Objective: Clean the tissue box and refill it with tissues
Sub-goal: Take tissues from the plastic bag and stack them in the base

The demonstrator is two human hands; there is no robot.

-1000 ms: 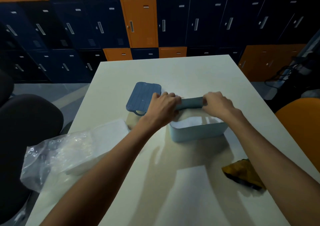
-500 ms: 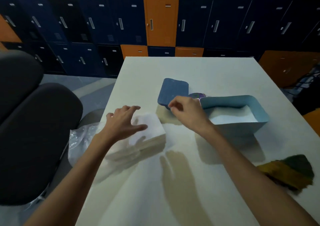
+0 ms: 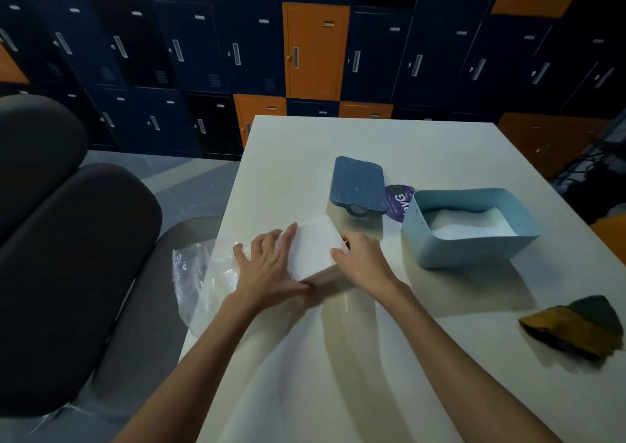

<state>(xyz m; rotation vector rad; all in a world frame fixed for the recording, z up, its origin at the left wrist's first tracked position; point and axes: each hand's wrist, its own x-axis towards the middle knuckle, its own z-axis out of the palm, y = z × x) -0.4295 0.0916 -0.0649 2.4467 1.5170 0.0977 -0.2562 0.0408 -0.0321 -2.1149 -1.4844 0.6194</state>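
Both hands are on the white tissue stack (image 3: 313,242). The left hand (image 3: 267,266) lies flat on it, fingers spread wide. The right hand (image 3: 364,261) holds its right edge with bent fingers. Crinkly clear plastic (image 3: 200,273) sits under the stack, by the table's (image 3: 338,375) left side. To the right stands the open light blue tissue box (image 3: 474,246) with white tissue inside. A dark blue lid (image 3: 359,185) lies behind.

right hand (image 3: 362,259) → tissue stack (image 3: 313,246), seemingly gripping edge | left hand (image 3: 267,266) lowered flat onto it
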